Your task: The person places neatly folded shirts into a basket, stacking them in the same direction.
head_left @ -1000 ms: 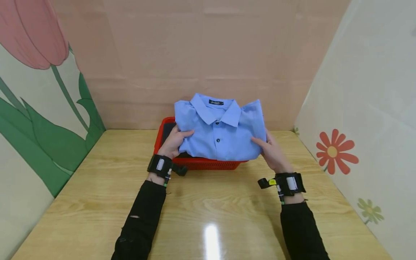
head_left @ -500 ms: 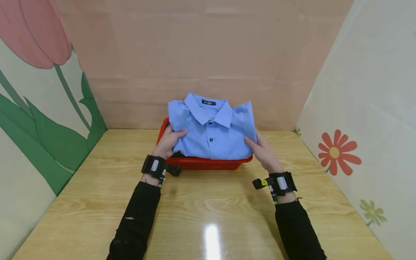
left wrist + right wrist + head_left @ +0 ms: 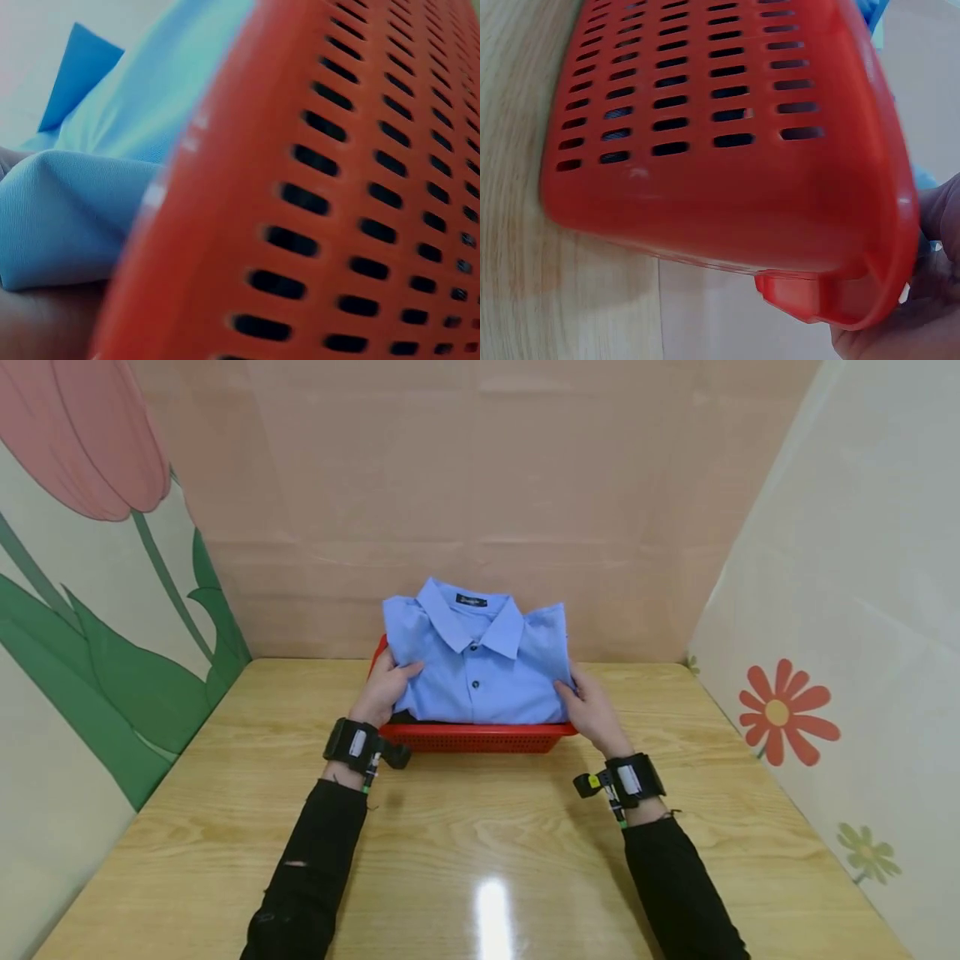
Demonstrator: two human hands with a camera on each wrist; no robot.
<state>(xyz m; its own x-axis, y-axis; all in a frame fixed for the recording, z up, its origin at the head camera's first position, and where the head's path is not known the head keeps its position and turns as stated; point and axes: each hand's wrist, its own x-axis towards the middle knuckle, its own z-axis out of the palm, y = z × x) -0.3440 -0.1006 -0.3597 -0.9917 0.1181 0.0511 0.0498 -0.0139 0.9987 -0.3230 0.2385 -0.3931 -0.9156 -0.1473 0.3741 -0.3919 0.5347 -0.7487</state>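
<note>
A folded light blue shirt (image 3: pixel 480 668) with a collar, a dark neck label and dark buttons lies over the red basket (image 3: pixel 480 739). My left hand (image 3: pixel 381 689) grips the shirt's left side, thumb on top and fingers beneath. On the other side my right hand (image 3: pixel 592 708) pinches the shirt's right edge the same way. In the left wrist view a blue fold (image 3: pixel 67 217) of the shirt is at the basket's rim. The right wrist view has my right hand (image 3: pixel 930 292) at the basket's rim corner. Both hands' fingertips are hidden under the cloth.
Dark cloth (image 3: pixel 405 717) shows inside the basket below the shirt. The wooden table (image 3: pixel 450 827) carries the basket near its back edge. A pinkish backdrop (image 3: pixel 480 485) stands behind it, with printed panels left and right.
Both hands have moved left and slightly down with the shirt. It now sits over the basket, covering more of the dark cloth at the left.
</note>
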